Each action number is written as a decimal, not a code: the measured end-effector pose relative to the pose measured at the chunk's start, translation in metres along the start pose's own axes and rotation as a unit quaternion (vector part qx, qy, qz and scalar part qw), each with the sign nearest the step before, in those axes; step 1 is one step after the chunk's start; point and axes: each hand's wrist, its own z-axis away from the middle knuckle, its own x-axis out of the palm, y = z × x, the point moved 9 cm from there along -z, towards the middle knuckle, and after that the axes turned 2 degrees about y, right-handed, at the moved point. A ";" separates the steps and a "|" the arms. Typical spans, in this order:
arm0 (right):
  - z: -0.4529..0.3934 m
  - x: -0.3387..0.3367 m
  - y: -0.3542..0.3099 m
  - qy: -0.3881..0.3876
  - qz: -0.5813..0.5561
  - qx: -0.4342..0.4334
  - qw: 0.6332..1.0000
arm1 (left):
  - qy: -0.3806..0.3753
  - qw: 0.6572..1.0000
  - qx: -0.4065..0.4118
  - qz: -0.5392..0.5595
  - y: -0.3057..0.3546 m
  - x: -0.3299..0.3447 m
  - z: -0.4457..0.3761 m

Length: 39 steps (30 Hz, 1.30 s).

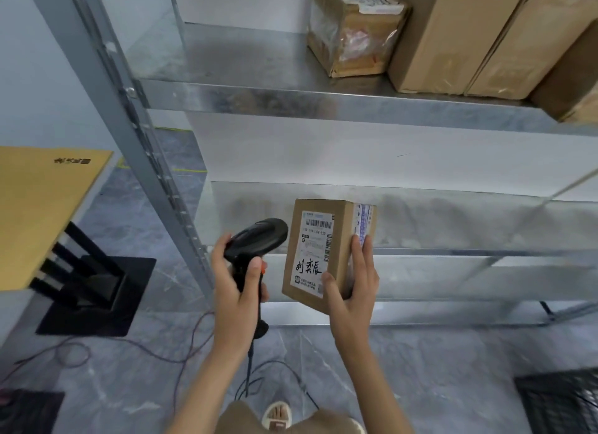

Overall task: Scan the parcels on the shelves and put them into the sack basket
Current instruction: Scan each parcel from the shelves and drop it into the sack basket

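My right hand [352, 285] grips a small cardboard parcel [320, 236] in front of the lower shelf, its white label with a barcode facing up. My left hand [236, 285] holds a black handheld scanner [259, 236] by its handle, the head pointing at the parcel's label from the left. Several more cardboard parcels [453, 35] stand on the upper metal shelf [323, 100] at the top right. A black mesh basket [563, 401] shows at the bottom right corner.
The shelf's grey metal upright [145, 132] runs diagonally at left. A yellow-topped table [42, 200] on a black base stands at far left. Cables [181, 346] trail across the grey marble floor. My foot [278, 414] is at the bottom centre.
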 end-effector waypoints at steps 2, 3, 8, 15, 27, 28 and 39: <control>0.000 -0.001 0.005 0.000 0.017 0.002 1.000 | -0.019 1.000 0.006 -0.014 0.001 0.010 0.003; 0.001 -0.001 0.008 -0.001 0.026 0.002 1.000 | -0.028 0.999 0.008 -0.018 0.001 0.014 0.004; 0.000 -0.004 0.019 0.004 0.046 0.014 0.999 | -0.058 0.998 0.006 -0.020 -0.003 0.027 0.007; -0.002 -0.008 0.026 0.016 0.037 0.032 0.999 | -0.072 0.997 0.000 -0.031 -0.008 0.032 0.008; -0.005 -0.020 0.035 0.025 0.037 0.045 0.998 | -0.086 0.996 0.001 -0.028 -0.011 0.050 0.015; -0.004 -0.022 0.037 0.027 0.037 0.047 0.998 | -0.089 0.996 0.004 -0.028 -0.011 0.053 0.015; 0.003 -0.113 0.078 0.120 0.049 0.136 0.982 | -0.202 0.978 0.017 -0.042 0.001 0.150 0.016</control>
